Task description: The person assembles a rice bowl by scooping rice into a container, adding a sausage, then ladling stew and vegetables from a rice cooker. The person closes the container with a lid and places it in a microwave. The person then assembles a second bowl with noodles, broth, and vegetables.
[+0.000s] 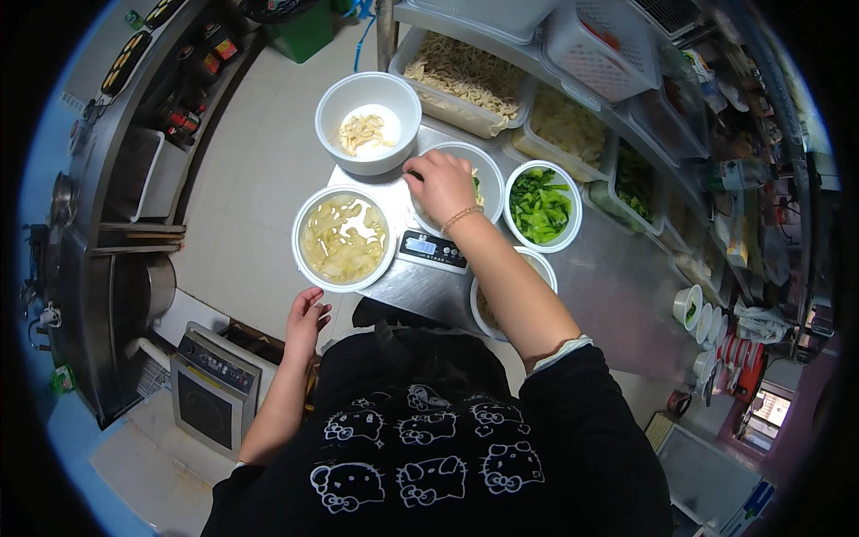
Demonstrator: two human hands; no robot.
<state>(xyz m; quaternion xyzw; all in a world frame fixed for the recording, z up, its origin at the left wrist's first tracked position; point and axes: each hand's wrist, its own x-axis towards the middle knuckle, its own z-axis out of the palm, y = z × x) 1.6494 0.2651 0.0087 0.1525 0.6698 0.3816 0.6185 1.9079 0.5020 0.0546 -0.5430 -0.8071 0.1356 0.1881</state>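
My right hand (440, 186) is over a white bowl (486, 166) on a small digital kitchen scale (432, 249). Its fingers are curled together; whatever they hold, if anything, is hidden. Some green and pale food shows in that bowl beside my wrist. My left hand (307, 320) hangs just below a white bowl of pale translucent slices in liquid (344, 238), fingers loosely bent and apart, holding nothing. Beyond it stands a deeper white bowl (327, 112) with pale strips at its bottom. Right of the scale sits a bowl of chopped leafy greens (542, 207).
A further bowl (546, 265) is partly covered by my right forearm. Plastic tubs of pale shreds (465, 73) and pale slices (565, 130) line the back of the steel table (608, 277). Above them runs a shelf with a perforated basket (601, 54). An oven-like appliance (213, 394) stands at lower left.
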